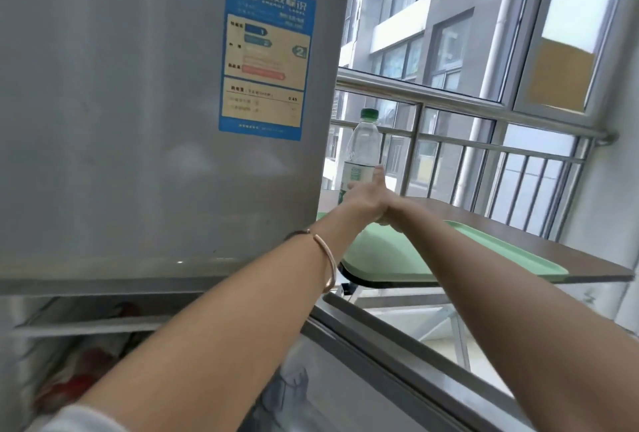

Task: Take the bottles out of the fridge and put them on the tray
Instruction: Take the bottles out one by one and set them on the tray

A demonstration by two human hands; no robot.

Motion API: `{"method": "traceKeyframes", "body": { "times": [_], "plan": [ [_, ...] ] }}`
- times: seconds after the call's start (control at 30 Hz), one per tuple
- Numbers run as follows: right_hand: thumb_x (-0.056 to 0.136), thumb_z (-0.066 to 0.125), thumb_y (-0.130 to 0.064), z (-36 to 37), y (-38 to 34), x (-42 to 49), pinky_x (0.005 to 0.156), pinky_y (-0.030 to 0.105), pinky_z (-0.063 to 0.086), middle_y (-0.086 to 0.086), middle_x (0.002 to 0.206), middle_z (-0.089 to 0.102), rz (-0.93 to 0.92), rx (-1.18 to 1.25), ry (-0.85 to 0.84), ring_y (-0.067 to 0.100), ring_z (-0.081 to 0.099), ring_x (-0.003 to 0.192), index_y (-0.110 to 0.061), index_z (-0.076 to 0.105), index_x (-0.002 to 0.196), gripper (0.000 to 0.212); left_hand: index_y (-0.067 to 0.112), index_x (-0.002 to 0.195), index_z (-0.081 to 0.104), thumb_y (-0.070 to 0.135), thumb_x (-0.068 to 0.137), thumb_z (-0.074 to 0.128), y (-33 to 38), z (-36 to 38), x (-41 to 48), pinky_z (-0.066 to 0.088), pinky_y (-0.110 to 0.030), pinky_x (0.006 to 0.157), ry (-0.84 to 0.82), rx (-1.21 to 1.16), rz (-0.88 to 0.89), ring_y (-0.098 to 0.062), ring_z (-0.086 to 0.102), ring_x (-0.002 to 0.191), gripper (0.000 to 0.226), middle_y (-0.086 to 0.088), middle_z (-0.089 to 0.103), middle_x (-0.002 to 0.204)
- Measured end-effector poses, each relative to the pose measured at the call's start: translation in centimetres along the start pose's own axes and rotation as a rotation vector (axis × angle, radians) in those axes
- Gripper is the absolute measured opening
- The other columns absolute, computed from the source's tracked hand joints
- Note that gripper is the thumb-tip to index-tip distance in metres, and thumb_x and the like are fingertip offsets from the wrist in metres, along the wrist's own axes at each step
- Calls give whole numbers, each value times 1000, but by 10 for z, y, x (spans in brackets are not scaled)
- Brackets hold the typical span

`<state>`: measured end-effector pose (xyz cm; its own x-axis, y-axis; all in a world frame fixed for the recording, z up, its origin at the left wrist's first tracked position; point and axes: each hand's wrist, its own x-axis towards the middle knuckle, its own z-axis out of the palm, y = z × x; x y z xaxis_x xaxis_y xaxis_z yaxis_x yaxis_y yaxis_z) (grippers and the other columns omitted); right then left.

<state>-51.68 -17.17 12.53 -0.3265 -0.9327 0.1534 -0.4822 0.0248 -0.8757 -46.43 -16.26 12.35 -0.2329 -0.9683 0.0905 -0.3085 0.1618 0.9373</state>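
Note:
A clear plastic bottle (pixel 363 141) with a green cap and a green-white label stands upright above the far left end of the light green tray (pixel 484 252). My left hand (pixel 366 193), on the arm with a thin bracelet, is wrapped around the bottle's lower part, thumb pointing up along it. My right hand (pixel 386 219) meets the left one at the bottle's base and is almost wholly hidden behind it, so its grip is unclear. The grey fridge (pixel 138 103) fills the left; its lower compartment (pixel 86 345) is open, with blurred red items on the shelves.
The tray lies on a brown table (pixel 570 259) to the right of the fridge. The open lower fridge door (pixel 397 362) juts out below my arms. A steel railing (pixel 484 141) and windows stand behind the table.

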Motion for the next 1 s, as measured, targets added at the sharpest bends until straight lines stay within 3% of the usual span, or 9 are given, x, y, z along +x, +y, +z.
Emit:
{"method": "traceKeyframes", "body": {
  "times": [0.07, 0.13, 0.23, 0.4, 0.57, 0.67, 0.8, 0.9, 1.0],
  "plan": [
    [104, 33, -24, -10, 0, -12, 70, 32, 39, 15, 101, 56, -69, -200, 89, 23, 58, 103, 9, 49, 130, 45, -2, 147, 36, 62, 97, 13, 9, -12, -38, 30, -44, 114, -33, 36, 75, -39, 41, 138, 84, -25, 42, 150],
    [98, 45, -21, -21, -5, -37, 65, 29, 42, 12, 88, 66, -155, -427, 217, 28, 62, 85, 4, 63, 98, 30, -1, 142, 43, 54, 101, 14, 12, -23, -74, 34, -42, 111, -37, 86, 137, -36, 47, 133, 75, -23, 49, 145],
    [92, 52, -7, -16, -20, -95, 61, 33, 51, 4, 59, 60, -316, -443, 194, 24, 61, 59, -7, 58, 59, 33, -2, 116, 60, 43, 104, 22, 7, -48, -115, 55, -42, 91, 1, 113, 141, -31, 67, 92, 61, -20, 68, 106],
    [91, 55, -15, 38, -34, -166, 55, 30, 55, 13, 71, 70, -354, -499, -90, 23, 68, 58, -7, 63, 64, 29, -2, 77, 61, 23, 103, 33, -30, -112, -168, 58, -36, 68, -26, 285, 0, -25, 61, 59, 46, -15, 66, 68],
    [94, 50, -14, 141, -22, -190, 50, 27, 52, 15, 84, 73, -169, -580, -530, 27, 69, 65, 1, 66, 91, 22, 5, 60, 59, 19, 98, 42, -110, -163, -182, 55, -36, 70, -30, 514, -246, -23, 59, 61, 44, -10, 61, 62],
    [96, 52, -21, 205, 9, -186, 64, 37, 61, 14, 79, 72, -98, -534, -595, 29, 68, 64, -1, 62, 81, 27, 5, 64, 60, 28, 98, 43, -179, -182, -166, 57, -41, 81, 44, 570, -351, -28, 63, 69, 45, -11, 63, 65],
    [100, 43, -15, 272, 64, -164, 76, 41, 57, 18, 108, 69, -91, -639, -671, 32, 69, 85, 0, 61, 114, 27, 3, 70, 59, 25, 97, 43, -262, -188, -140, 48, -34, 60, 71, 548, -413, -30, 61, 65, 38, -20, 65, 80],
    [98, 46, -11, 307, 102, -134, 85, 35, 47, 18, 133, 57, -99, -719, -677, 30, 59, 109, -1, 47, 136, 40, -7, 108, 65, 18, 98, 41, -308, -190, -110, 49, -39, 78, 117, 561, -353, -40, 65, 105, 36, -27, 66, 115],
    [94, 53, -11, 336, 137, -102, 86, 33, 52, 11, 136, 53, -67, -747, -628, 28, 60, 113, -14, 33, 149, 58, -10, 110, 62, 11, 98, 38, -343, -190, -81, 50, -43, 87, 105, 569, -300, -40, 62, 109, 35, -26, 65, 120]
  ]
}}
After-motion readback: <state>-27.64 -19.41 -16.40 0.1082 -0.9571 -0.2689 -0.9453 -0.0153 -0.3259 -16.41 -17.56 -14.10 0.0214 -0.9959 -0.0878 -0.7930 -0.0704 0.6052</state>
